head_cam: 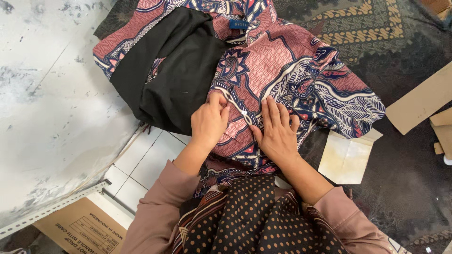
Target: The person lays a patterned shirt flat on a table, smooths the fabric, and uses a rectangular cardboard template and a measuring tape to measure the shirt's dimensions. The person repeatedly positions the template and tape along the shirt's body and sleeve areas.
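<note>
Left hand (208,123) of yours pinches the front edge of the patterned batik shirt (287,75), fingers closed on the cloth, likely to keep the placket steady; your right hand (278,134) lies flat beside it at 3 o'clock, fingers spread and pressing the fabric down, holding nothing. That shirt spreads across the middle of the head view, its black lining (174,70) turned out at 10 o'clock. A pale folded paper piece (346,157) sits at 4 o'clock, cardboard strips (421,101) at 3 o'clock on the dark carpet (405,42), well clear. Your dotted scarf (254,221) hangs at 6 o'clock, crowding the shirt's near hem.
</note>
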